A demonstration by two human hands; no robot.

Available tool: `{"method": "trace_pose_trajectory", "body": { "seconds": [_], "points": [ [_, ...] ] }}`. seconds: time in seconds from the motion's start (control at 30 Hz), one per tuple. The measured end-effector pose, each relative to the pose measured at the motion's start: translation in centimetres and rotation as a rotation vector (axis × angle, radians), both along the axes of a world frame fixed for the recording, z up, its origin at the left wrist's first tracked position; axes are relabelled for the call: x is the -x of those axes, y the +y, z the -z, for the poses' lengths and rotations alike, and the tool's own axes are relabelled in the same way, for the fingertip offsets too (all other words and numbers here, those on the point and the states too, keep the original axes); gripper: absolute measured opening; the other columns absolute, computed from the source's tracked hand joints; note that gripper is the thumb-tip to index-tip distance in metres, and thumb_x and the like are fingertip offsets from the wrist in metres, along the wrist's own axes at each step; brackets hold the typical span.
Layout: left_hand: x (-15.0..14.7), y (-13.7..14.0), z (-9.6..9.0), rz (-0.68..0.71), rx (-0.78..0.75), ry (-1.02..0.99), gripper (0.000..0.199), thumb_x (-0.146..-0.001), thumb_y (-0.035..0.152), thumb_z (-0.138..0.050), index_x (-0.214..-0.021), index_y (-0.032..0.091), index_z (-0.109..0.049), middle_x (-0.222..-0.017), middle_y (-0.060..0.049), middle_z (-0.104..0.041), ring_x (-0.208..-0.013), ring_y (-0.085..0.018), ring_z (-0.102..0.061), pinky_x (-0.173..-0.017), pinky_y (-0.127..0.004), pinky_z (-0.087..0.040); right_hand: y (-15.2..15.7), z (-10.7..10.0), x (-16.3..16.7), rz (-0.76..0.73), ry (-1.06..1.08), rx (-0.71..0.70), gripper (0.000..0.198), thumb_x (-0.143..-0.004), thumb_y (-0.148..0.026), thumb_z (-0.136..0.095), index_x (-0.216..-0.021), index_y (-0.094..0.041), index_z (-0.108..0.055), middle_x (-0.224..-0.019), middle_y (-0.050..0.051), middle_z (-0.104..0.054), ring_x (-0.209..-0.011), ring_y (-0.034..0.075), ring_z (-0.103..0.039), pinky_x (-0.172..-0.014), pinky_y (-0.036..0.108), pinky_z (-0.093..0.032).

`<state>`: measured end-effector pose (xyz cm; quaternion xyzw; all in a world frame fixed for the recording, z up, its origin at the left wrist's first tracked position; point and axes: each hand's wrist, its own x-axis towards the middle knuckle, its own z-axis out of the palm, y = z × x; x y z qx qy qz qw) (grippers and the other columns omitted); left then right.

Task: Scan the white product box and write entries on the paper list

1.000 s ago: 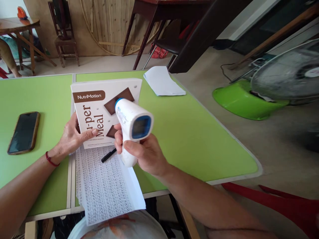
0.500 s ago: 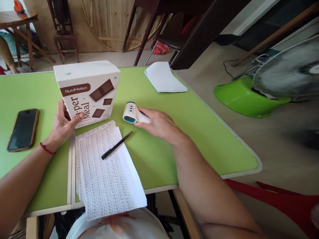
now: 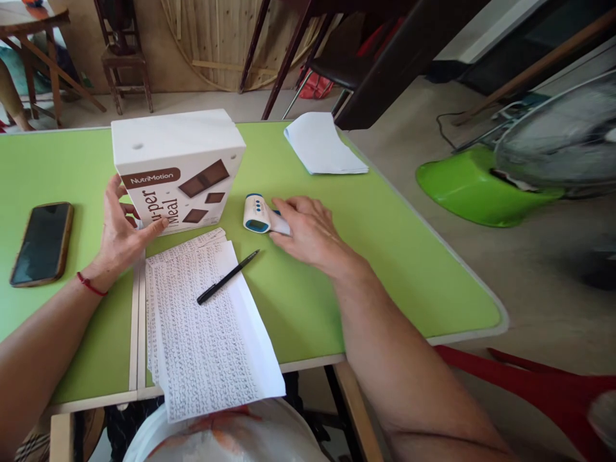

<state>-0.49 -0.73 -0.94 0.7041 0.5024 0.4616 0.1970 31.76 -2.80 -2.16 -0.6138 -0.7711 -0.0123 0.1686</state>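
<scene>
A white NutriMotion box [image 3: 192, 131] with chocolate pictures stands upright on the green table. My left hand [image 3: 122, 224] is at its lower left corner, thumb against the front and fingers curled along the side, some of them partly hidden. To the right, a white and blue infrared thermometer [image 3: 257, 215] lies low at the tabletop. My right hand [image 3: 310, 231] is around its handle, between thumb and fingers. Handwritten sheets [image 3: 202, 340] lie in front of me, overhanging the near edge, with a black pen [image 3: 228, 277] on them.
A phone [image 3: 42, 244] lies at the left of the green table [image 3: 409, 282]. Folded white paper [image 3: 325, 144] rests near the far edge. Beyond the right edge stand a green plastic stool [image 3: 462, 189] and a fan [image 3: 563, 135]; a red chair [image 3: 529, 385] is lower right.
The box has shifted slightly right and turned a little, my left hand still at its corner. The fingers of my right hand have loosened and spread somewhat on the thermometer's handle.
</scene>
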Motion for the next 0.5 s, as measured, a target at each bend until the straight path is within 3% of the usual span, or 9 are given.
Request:
{"method": "trace_pose_trajectory", "body": {
  "seconds": [0.1,0.2,0.3,0.37,0.5],
  "points": [
    [-0.2,-0.5,-0.2,-0.107,-0.253,0.025,0.070,-0.066,0.049,-0.076,-0.119,0.019,-0.042,-0.111,-0.010,-0.048,-0.081,-0.018,-0.054,-0.060,-0.033,-0.049,-1.3,-0.9,0.8,-0.235,0.110,-0.075,0.030,-0.083,-0.016,-0.058,-0.111,-0.019,-0.069,-0.095,0.011,-0.062,-0.091,0.027,-0.056,-0.083,0.044,-0.043],
    [-1.3,-1.9,-1.1,-0.058,-0.510,0.055,0.045,-0.072,0.037,-0.070,-0.105,0.021,-0.045,-0.094,-0.004,-0.048,-0.069,-0.013,-0.047,-0.055,-0.029,-0.043,-2.6,-1.7,1.9,-0.480,0.095,0.062,0.020,-0.084,-0.012,-0.059,-0.095,-0.021,-0.074,-0.080,0.005,-0.062,-0.081,0.021,-0.057,-0.078,0.038,-0.041],
    [-2.6,-3.9,-1.9,0.310,-0.553,0.308,0.016,-0.081,0.014,-0.061,-0.091,0.018,-0.050,-0.063,0.006,-0.045,-0.049,-0.007,-0.040,-0.044,-0.021,-0.035,-3.1,-1.9,2.7,-0.541,-0.010,0.112,0.017,-0.082,-0.009,-0.062,-0.087,-0.021,-0.074,-0.077,0.004,-0.063,-0.079,0.020,-0.056,-0.073,0.035,-0.038],
    [-3.4,-5.0,-2.1,0.519,-0.572,0.474,0.006,-0.085,0.011,-0.056,-0.086,0.015,-0.053,-0.056,0.006,-0.048,-0.045,-0.008,-0.042,-0.042,-0.023,-0.035,-3.0,-1.6,2.8,-0.551,-0.053,0.096,0.015,-0.080,-0.008,-0.062,-0.079,-0.020,-0.071,-0.075,0.002,-0.063,-0.075,0.019,-0.056,-0.072,0.034,-0.038],
    [-4.3,-6.4,-1.9,0.656,-0.597,0.666,0.020,-0.092,0.021,-0.049,-0.074,0.015,-0.056,-0.056,0.001,-0.052,-0.045,-0.013,-0.046,-0.043,-0.030,-0.037,-2.5,-1.0,2.1,-0.493,-0.035,-0.073,0.016,-0.074,-0.003,-0.058,-0.070,-0.019,-0.062,-0.064,-0.001,-0.060,-0.063,0.016,-0.055,-0.063,0.031,-0.036]
  ]
}}
